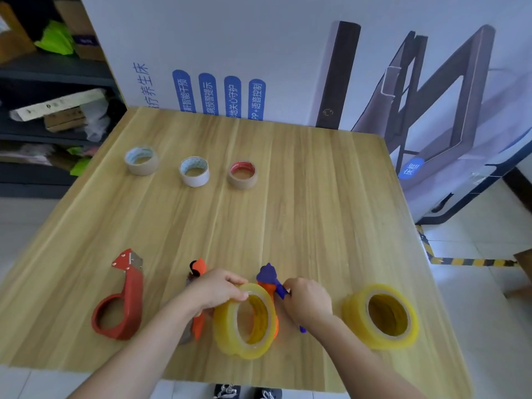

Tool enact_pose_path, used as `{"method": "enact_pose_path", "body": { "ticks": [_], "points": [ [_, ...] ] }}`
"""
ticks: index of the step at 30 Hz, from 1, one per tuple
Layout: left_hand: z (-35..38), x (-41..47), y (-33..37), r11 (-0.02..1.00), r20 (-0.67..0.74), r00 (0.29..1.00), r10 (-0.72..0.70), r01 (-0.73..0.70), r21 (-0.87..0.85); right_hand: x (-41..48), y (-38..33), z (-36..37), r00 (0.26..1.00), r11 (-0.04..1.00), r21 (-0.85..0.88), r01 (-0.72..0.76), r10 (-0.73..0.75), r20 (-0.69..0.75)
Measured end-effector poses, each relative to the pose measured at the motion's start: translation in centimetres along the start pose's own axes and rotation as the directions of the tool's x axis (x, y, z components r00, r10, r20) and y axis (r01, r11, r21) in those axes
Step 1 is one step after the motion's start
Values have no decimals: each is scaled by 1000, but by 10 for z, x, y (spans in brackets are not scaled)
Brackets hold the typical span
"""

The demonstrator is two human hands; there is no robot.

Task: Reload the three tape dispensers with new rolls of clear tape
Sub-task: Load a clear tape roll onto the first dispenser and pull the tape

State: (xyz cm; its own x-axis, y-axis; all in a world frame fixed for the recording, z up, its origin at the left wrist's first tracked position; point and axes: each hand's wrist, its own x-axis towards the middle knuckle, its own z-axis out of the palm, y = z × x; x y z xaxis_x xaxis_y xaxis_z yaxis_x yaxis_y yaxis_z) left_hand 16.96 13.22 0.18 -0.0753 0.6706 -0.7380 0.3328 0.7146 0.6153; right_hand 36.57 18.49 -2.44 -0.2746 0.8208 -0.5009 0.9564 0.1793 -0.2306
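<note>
My left hand (214, 289) grips the top of a yellowish clear tape roll (244, 321), held upright near the table's front edge. Right behind that roll lies an orange and purple dispenser (269, 279), and my right hand (308, 302) is closed on its purple part. A second orange dispenser (198, 323) lies partly hidden under my left hand. An empty red dispenser (121, 303) lies at the front left. A stack of clear tape rolls (380, 315) stands at the front right. Three empty cardboard cores (142, 160) (194, 171) (242, 174) stand in a row at the back.
The wooden table (316, 203) ends just below my arms. A printed board leans behind the table. Dark shelving (51, 122) with boxes stands at the left. Tiled floor with a striped strip (475, 262) lies to the right.
</note>
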Motion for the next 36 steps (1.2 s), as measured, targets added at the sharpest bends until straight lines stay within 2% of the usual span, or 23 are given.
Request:
{"method": "enact_pose_path", "body": {
  "ticks": [4,9,15,18,21,24,25,28,31,32,33,36],
  "points": [
    [-3,2,5,1000,43,999,3,-3,-8,1,0,-3,1000,1000,11,-6,5,13],
    [5,4,0,978,152,988,29,3,-208,-1,5,-3,998,987,144,-68,68,4],
    [27,19,-11,957,144,987,70,-26,-288,-2,12,-3,997,976,211,-60,67,-24],
    [36,25,-18,971,104,991,89,-63,-229,-5,10,0,997,968,249,-45,60,-54],
    [43,31,-28,992,13,993,115,-114,-56,-10,8,6,997,961,276,-15,37,-75],
    [44,36,-34,952,-78,982,174,-147,270,-13,5,14,996,978,208,15,4,-89],
    [43,37,-34,935,-84,980,182,-146,324,-14,4,18,994,984,175,22,-3,-105],
    [45,40,-36,924,-99,981,165,-119,362,-20,-2,28,951,995,17,97,-87,-295],
    [48,41,-38,933,-129,975,182,-130,336,-29,-14,40,806,945,-130,299,-323,-496],
    [49,40,-39,937,-144,971,190,-136,322,-32,-18,44,776,918,-180,354,-396,-490],
    [49,40,-39,940,-160,967,200,-143,311,-35,-21,47,778,900,-211,381,-435,-453],
    [47,40,-39,945,-190,958,215,-155,287,-39,-29,53,862,905,-250,344,-410,-300]
  ]
}}
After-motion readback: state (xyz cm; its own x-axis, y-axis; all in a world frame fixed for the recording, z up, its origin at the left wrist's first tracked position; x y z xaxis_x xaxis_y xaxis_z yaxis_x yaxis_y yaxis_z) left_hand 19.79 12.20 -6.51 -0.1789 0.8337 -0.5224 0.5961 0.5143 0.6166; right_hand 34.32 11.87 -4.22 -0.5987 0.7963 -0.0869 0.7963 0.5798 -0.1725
